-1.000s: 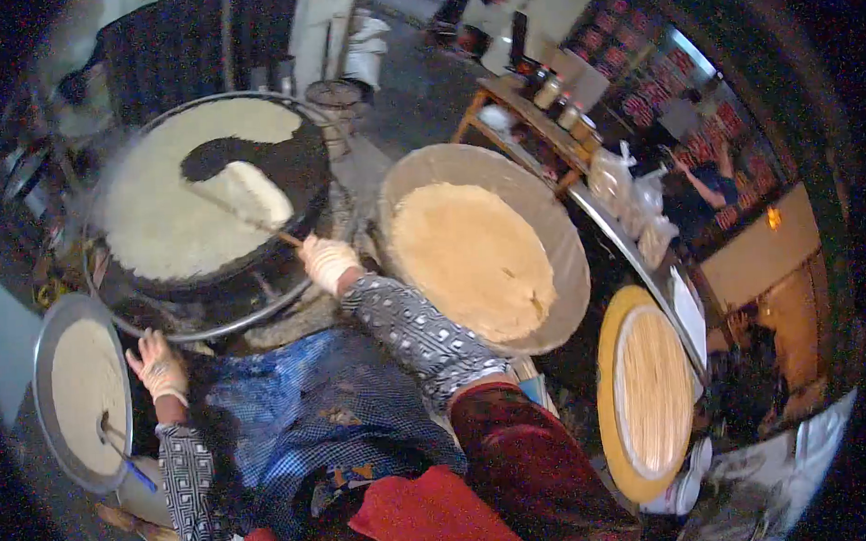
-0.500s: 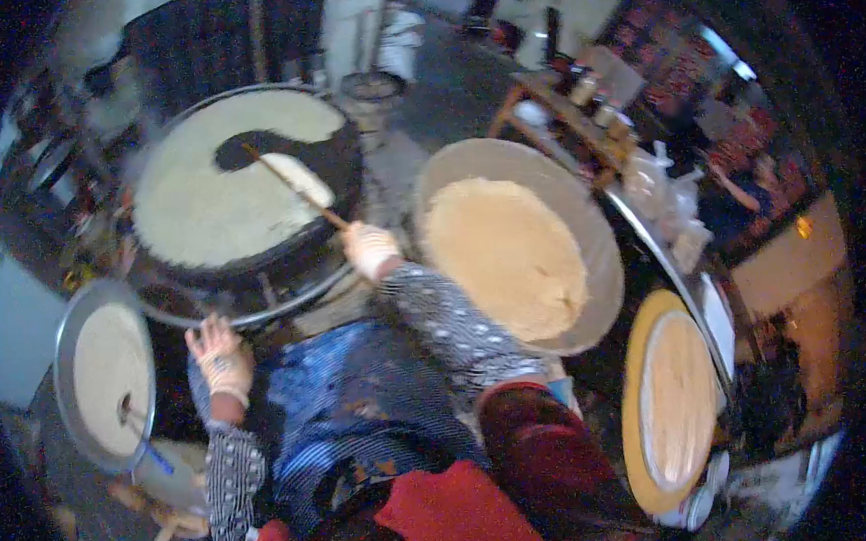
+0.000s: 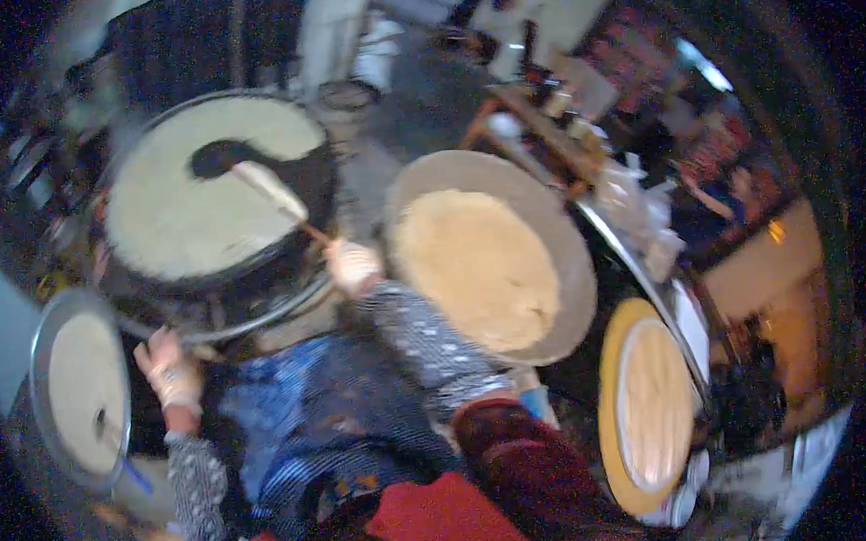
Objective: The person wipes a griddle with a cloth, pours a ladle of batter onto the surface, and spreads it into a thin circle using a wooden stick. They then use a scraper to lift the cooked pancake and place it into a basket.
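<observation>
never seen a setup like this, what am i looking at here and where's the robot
There is no robot: these are a person's own hands, seen by one camera worn on the head, looking forward and down. The right hand grips a thin stick that reaches over a big round dark plate, mostly covered by a pale layer. The left hand is open near the plate's rim, apparently holding nothing. At far left is a bowl of pale stuff; right of the plate, a wide basin holds a tan mass. Motion blur hides finer detail.
</observation>
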Demonstrator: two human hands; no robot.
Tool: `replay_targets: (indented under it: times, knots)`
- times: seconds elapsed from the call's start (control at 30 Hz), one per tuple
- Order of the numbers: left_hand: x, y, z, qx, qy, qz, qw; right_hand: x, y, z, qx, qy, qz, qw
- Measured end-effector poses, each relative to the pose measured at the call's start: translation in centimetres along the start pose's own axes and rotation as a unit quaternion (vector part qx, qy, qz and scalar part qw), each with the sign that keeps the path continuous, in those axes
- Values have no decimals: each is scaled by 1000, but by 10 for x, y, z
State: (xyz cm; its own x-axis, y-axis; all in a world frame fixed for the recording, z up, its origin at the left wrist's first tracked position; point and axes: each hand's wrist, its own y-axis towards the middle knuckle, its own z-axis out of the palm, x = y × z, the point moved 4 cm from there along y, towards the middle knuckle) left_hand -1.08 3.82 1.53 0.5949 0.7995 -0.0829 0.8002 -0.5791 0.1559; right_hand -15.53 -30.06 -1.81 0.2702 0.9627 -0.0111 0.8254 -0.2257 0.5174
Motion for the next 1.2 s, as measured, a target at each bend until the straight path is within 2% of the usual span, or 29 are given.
replay_targets:
  times: [0.03,0.07,0.13,0.2,0.23,0.27,0.33,0.4,0.43,0.47,0.53,0.6,0.63,0.73,0.77,0.87,0.93,1.0,1.07,1.13,1.2]
  knots:
    - [14,-1,20,-28,37,5,999,-3,15,-10,118,79,165,976]
    - [36,3,45,-23,58,-1,998,-3,19,8,96,82,165,978]
    - [31,6,24,71,96,-33,992,14,23,15,135,114,181,968]
    - [39,16,28,93,101,-66,988,45,18,-20,179,66,134,972]
    - [38,19,22,106,101,-74,987,37,12,-6,211,61,172,960]
    - [38,22,17,118,103,-79,985,27,12,-2,206,58,180,960]
    - [45,26,22,113,113,-70,985,5,19,2,198,65,265,941]
    - [40,20,14,132,132,-116,976,9,23,10,184,64,253,948]
    - [33,17,17,117,134,-99,979,21,26,-2,194,83,232,950]
    - [17,11,17,59,108,-46,991,30,24,-9,206,102,210,950]
    - [-27,-4,19,114,48,3,992,25,17,-6,217,93,193,952]
    - [-44,-21,38,31,55,29,998,3,11,4,164,83,249,951]
    - [-46,-22,31,36,43,24,998,7,20,-2,144,52,232,961]
    - [-35,-15,26,70,59,26,995,27,31,-17,173,69,199,962]
    - [-31,-13,26,75,55,26,995,31,30,-18,205,76,203,954]
    - [-20,-12,17,89,71,27,993,9,22,6,188,65,250,948]
    - [-13,-10,13,92,82,21,992,15,27,11,212,65,244,944]
    - [-12,-8,11,95,90,14,991,29,32,9,168,61,177,968]
    - [-4,-3,15,113,83,-6,990,27,27,1,201,60,188,960]
    - [3,2,16,109,109,-18,988,9,31,-6,173,78,244,951]
    - [10,4,13,121,126,-28,984,20,28,-3,189,91,234,949]
